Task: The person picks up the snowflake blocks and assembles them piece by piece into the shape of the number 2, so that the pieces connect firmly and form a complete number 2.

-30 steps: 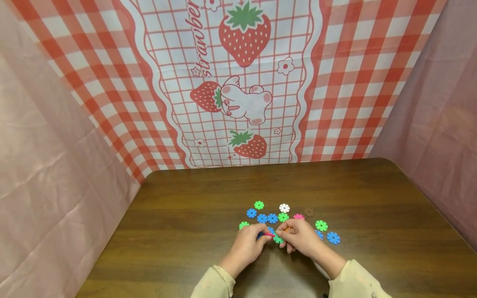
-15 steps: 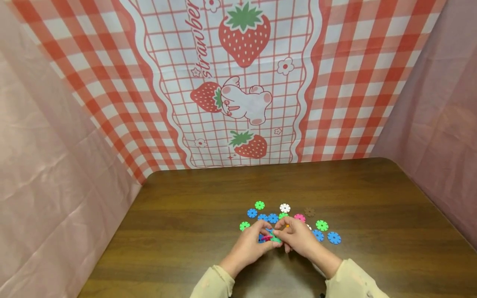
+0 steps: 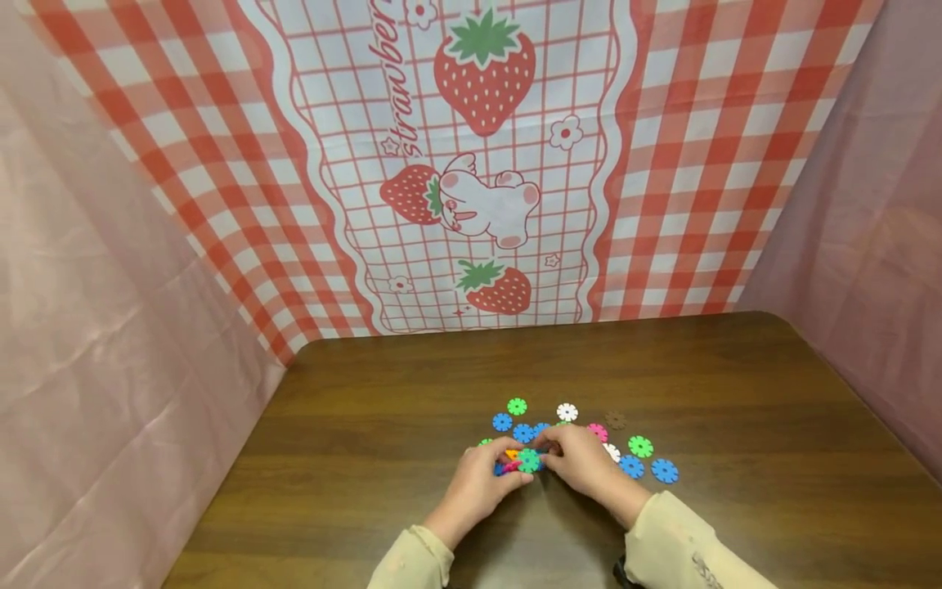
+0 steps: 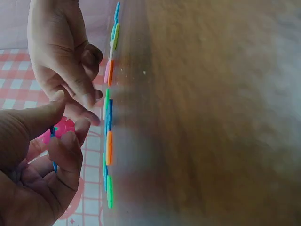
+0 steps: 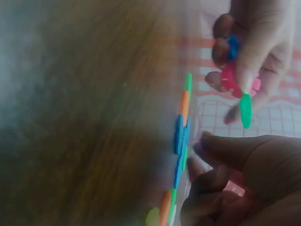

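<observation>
In the head view, my left hand (image 3: 477, 489) pinches a small cluster of joined notched discs, with a green disc (image 3: 528, 460) facing up and pink and blue parts beside it. The right wrist view shows the cluster's pink disc (image 5: 230, 79), blue disc (image 5: 233, 47) and green disc (image 5: 246, 112) between the left thumb and fingers. My right hand (image 3: 585, 462) is just right of the cluster, fingers bent loosely; in the left wrist view this hand (image 4: 63, 56) shows nothing in its grip. Whether its fingertips touch the cluster cannot be told.
Loose discs lie flat on the brown table (image 3: 397, 384) behind and right of the hands: a white disc (image 3: 567, 411), a brown disc (image 3: 615, 420), a pink disc (image 3: 598, 432), a green disc (image 3: 640, 447) and several blue ones. A checked cloth (image 3: 684, 164) hangs behind.
The left hand has shifted slightly left and its cluster has turned, so the green disc now faces up. The right hand has moved a little left, uncovering a white disc beside it.
</observation>
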`<control>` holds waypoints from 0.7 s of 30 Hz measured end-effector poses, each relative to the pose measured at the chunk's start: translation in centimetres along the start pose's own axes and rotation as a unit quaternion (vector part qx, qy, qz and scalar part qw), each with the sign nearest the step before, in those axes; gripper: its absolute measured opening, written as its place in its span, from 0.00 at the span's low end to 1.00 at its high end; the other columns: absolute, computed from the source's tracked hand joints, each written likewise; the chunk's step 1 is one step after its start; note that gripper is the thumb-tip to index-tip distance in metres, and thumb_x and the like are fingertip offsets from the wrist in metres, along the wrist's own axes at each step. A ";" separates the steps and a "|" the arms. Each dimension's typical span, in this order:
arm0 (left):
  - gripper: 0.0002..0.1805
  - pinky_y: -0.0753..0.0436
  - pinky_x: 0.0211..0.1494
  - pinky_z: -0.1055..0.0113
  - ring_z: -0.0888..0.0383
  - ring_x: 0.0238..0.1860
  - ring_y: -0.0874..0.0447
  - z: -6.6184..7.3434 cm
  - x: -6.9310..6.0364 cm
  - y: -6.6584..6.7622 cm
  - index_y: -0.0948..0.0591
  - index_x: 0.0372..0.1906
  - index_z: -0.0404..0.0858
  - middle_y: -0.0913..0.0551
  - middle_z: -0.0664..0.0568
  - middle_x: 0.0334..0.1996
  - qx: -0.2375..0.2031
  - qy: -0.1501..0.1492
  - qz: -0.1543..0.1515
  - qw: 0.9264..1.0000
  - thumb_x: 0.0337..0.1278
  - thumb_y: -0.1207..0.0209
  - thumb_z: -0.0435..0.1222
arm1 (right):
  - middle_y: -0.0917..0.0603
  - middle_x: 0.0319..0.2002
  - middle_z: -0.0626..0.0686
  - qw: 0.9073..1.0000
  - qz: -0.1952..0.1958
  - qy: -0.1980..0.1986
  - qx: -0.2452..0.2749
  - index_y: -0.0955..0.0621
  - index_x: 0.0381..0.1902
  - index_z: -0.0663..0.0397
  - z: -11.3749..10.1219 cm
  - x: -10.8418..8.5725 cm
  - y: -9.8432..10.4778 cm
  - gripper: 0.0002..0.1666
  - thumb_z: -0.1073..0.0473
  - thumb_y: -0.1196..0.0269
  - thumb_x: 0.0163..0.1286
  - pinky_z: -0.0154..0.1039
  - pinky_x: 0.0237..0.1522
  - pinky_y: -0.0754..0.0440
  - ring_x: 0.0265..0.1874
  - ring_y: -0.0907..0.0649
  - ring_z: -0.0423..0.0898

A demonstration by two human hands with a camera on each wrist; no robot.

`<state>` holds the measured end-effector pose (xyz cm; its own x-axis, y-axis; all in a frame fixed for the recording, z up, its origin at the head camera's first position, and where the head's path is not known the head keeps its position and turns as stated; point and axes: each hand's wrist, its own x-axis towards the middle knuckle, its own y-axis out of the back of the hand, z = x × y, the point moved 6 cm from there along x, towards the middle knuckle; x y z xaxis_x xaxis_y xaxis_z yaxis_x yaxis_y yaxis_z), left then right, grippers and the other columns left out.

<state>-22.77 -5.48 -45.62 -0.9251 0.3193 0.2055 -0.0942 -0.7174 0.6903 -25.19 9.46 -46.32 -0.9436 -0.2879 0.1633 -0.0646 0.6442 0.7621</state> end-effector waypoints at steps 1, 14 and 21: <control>0.19 0.20 0.45 0.66 0.60 0.41 0.18 -0.1 -0.1 0.1 0.15 0.48 0.42 0.13 0.52 0.41 -0.002 -0.002 -0.001 1.000 0.49 0.27 0.41 | 0.23 0.22 0.41 1.000 -0.006 0.001 -0.015 0.14 0.34 0.49 -0.1 0.1 -0.2 0.09 0.66 0.29 0.56 0.34 0.26 0.27 0.22 0.27 0.36; 0.17 0.23 0.36 0.71 0.65 0.33 0.21 -0.4 -0.3 0.3 0.15 0.44 0.42 0.15 0.57 0.31 -0.027 -0.003 0.015 0.999 0.47 0.26 0.39 | 0.29 0.23 0.45 0.997 -0.003 0.002 -0.077 0.28 0.25 0.50 -0.5 -0.2 -0.8 0.20 0.63 0.24 0.50 0.41 0.26 0.30 0.24 0.29 0.44; 0.16 0.22 0.23 0.72 0.68 0.18 0.23 -0.9 -0.1 0.6 0.18 0.41 0.38 0.15 0.53 0.25 -0.080 0.029 0.028 0.996 0.47 0.27 0.34 | 0.23 0.20 0.41 1.000 0.001 0.028 0.014 0.21 0.23 0.49 -0.3 -0.8 0.3 0.11 0.66 0.32 0.62 0.33 0.22 0.29 0.17 0.29 0.35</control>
<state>-23.04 -6.51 -45.79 -0.9496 0.2432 0.1979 -0.0944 -0.8238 0.5590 -24.38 9.70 -46.01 -0.9238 -0.3265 0.2002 -0.0731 0.6634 0.7447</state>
